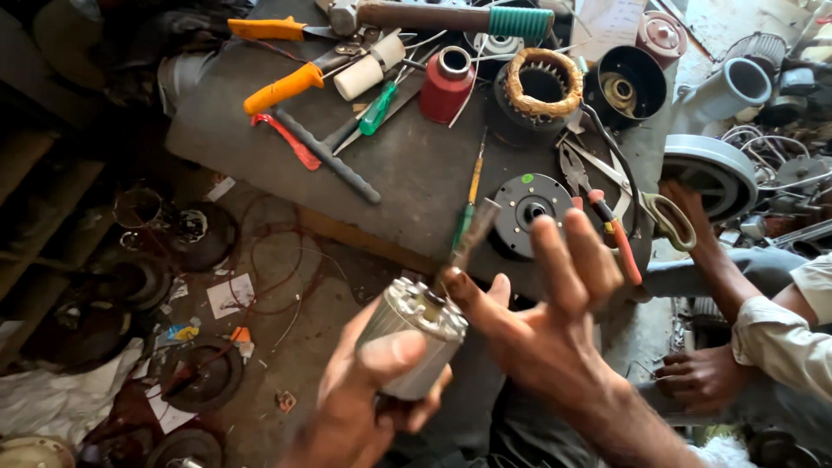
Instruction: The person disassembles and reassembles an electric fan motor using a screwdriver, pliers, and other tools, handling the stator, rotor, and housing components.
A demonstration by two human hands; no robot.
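While the head cam looks down, the left hand (368,394) is wrapped round a silver cylindrical metal motor rotor (414,338), thumb across its side, holding it tilted just above the person's lap, near the front edge of the dark grey worn counter (416,165). Right hand (546,321) is spread w/ fingers fanned upward; its thumb and forefinger tip press a thin dark blurred tool (472,236) at the rotor's top end. Can't tell exactly what the tool is, too blurred.

On the counter behind: round black end cover w/ centre hole (529,208), just beyond the right hand. Yellow-and-green slim screwdriver (471,192) lies beside it. Red-handled pliers (607,221) to the right. Further back, a stator ring wound in copper wire (543,87), a red cylindrical spool (446,85), a green-handled screwdriver (379,107), an orange-handled knife (290,87) and a hammer w/ teal ribbed grip (468,17).

At right, another person's two hands, one (700,374) low by the counter's side, the other (685,204) resting near a grey round housing (711,169).
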